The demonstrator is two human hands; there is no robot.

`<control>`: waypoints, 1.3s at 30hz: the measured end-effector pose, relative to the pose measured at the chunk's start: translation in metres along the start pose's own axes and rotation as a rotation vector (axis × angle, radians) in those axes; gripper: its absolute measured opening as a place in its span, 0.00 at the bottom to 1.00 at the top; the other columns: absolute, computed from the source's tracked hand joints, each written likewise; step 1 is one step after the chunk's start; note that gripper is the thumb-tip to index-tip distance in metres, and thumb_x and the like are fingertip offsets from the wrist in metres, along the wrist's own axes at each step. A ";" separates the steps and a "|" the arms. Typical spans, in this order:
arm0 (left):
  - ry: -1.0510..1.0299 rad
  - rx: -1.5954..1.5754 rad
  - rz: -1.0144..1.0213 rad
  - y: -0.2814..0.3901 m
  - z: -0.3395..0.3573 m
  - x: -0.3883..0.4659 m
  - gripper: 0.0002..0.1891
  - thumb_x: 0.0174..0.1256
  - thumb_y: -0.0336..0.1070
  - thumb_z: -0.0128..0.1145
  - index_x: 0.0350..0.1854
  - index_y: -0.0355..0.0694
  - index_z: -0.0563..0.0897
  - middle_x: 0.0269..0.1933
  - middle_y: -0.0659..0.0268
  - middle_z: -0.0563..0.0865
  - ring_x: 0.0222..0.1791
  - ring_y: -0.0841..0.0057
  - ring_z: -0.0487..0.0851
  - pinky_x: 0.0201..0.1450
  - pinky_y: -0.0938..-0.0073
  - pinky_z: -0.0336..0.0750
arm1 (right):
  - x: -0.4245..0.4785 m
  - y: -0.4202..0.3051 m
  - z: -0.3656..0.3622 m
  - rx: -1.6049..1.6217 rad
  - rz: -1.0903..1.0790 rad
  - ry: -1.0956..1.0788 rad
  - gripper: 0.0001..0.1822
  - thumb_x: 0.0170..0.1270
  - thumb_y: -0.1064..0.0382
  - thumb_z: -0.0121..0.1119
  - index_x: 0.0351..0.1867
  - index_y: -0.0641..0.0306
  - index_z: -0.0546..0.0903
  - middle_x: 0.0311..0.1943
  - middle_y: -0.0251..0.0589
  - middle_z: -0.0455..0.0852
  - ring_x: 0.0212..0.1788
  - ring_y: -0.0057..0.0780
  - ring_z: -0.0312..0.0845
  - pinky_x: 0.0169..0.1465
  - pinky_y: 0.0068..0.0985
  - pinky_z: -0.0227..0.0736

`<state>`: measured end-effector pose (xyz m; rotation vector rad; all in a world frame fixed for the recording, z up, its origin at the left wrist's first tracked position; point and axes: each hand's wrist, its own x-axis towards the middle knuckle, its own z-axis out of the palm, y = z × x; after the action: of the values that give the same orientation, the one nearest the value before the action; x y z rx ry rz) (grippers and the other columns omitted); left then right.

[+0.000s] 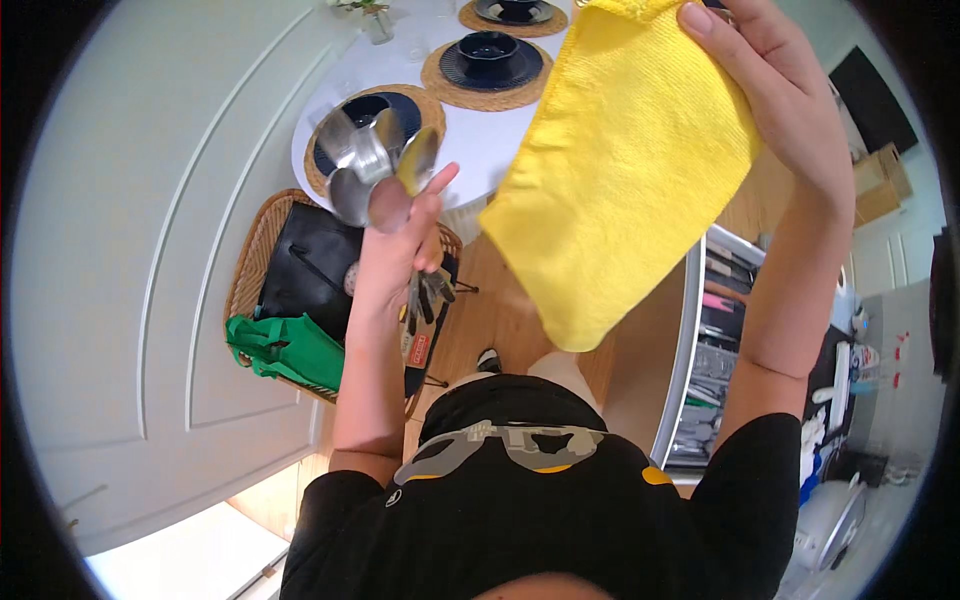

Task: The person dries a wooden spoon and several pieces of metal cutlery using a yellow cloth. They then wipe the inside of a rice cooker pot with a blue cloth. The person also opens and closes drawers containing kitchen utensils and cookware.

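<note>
In my left hand [405, 251] is a bunch of metal spoons [390, 202], gripped by their handles. The bowls fan out above my fist and the handle ends stick out below it; a fork seems to be among them, though blur makes this hard to tell. My right hand [772, 82] is raised at the upper right and pinches a yellow cloth [622, 172] near its top edge. The cloth hangs down in front of me, apart from the spoons, and covers part of the table and floor.
A white table [480, 142] ahead bears woven placemats [431, 79] with dark plates and bowls [487, 46]. To the left stands a wicker chair [238, 300] with a black bag [307, 259] and a green bag [289, 349]. An open drawer [686, 360] of utensils is at my right.
</note>
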<state>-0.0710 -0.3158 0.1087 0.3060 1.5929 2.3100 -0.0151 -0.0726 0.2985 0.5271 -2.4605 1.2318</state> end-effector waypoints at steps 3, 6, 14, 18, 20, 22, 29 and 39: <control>-0.024 0.090 -0.050 -0.003 -0.010 0.033 0.12 0.56 0.29 0.58 0.40 0.37 0.70 0.31 0.66 0.75 0.12 0.91 0.60 0.14 0.86 0.56 | 0.031 0.023 0.006 0.179 0.011 0.051 0.11 0.67 0.60 0.47 0.40 0.68 0.72 0.29 0.34 0.79 0.29 0.13 0.75 0.34 0.13 0.72; -0.048 0.250 -0.180 -0.003 -0.027 0.056 0.16 0.49 0.25 0.63 0.30 0.42 0.65 0.31 0.67 0.76 0.14 0.90 0.62 0.15 0.86 0.55 | 0.057 0.046 0.006 0.304 -0.043 0.153 0.09 0.66 0.62 0.49 0.38 0.68 0.72 0.29 0.34 0.79 0.29 0.13 0.75 0.33 0.12 0.72; 0.288 0.350 -0.162 0.040 -0.075 0.109 0.16 0.48 0.30 0.66 0.23 0.44 0.67 0.18 0.77 0.67 0.14 0.90 0.62 0.15 0.85 0.51 | 0.128 0.202 -0.006 0.258 0.027 -0.039 0.05 0.66 0.66 0.46 0.33 0.59 0.74 0.25 0.24 0.76 0.30 0.08 0.70 0.34 0.11 0.64; 0.425 0.531 -0.247 0.064 -0.070 0.129 0.13 0.47 0.27 0.66 0.29 0.39 0.71 0.20 0.76 0.69 0.14 0.91 0.62 0.15 0.87 0.53 | 0.148 0.250 -0.015 0.084 -0.141 -0.417 0.11 0.60 0.73 0.43 0.33 0.66 0.79 0.30 0.39 0.81 0.36 0.26 0.76 0.42 0.21 0.68; 0.503 0.511 -0.318 0.067 -0.058 0.127 0.15 0.45 0.27 0.68 0.33 0.36 0.75 0.21 0.75 0.70 0.13 0.90 0.62 0.13 0.87 0.53 | 0.151 0.268 -0.029 0.103 -0.168 -0.513 0.11 0.58 0.73 0.44 0.35 0.66 0.80 0.34 0.43 0.82 0.40 0.31 0.78 0.45 0.23 0.69; 0.576 0.557 -0.335 0.072 -0.046 0.117 0.21 0.39 0.27 0.70 0.38 0.34 0.76 0.22 0.75 0.70 0.18 0.90 0.66 0.20 0.87 0.60 | 0.159 0.265 -0.047 0.142 -0.078 -0.631 0.12 0.58 0.74 0.44 0.37 0.65 0.80 0.34 0.43 0.82 0.40 0.31 0.78 0.45 0.23 0.69; 0.773 0.719 -0.186 0.089 -0.023 0.175 0.21 0.41 0.32 0.70 0.39 0.35 0.76 0.24 0.74 0.71 0.18 0.88 0.67 0.19 0.87 0.59 | 0.220 0.351 -0.026 0.300 0.042 -0.553 0.13 0.61 0.74 0.44 0.41 0.65 0.80 0.36 0.41 0.82 0.38 0.25 0.77 0.44 0.18 0.68; 0.529 0.743 -0.300 -0.043 -0.121 0.342 0.11 0.51 0.32 0.64 0.23 0.41 0.72 0.22 0.74 0.76 0.16 0.90 0.68 0.16 0.85 0.59 | 0.210 0.524 0.138 -0.040 -0.020 -0.308 0.18 0.56 0.73 0.48 0.51 0.66 0.73 0.50 0.48 0.75 0.48 0.41 0.73 0.50 0.29 0.67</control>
<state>-0.4245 -0.2782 0.0242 -0.4026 2.5130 1.5638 -0.4623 0.0694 -0.0449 0.7803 -2.7163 1.1648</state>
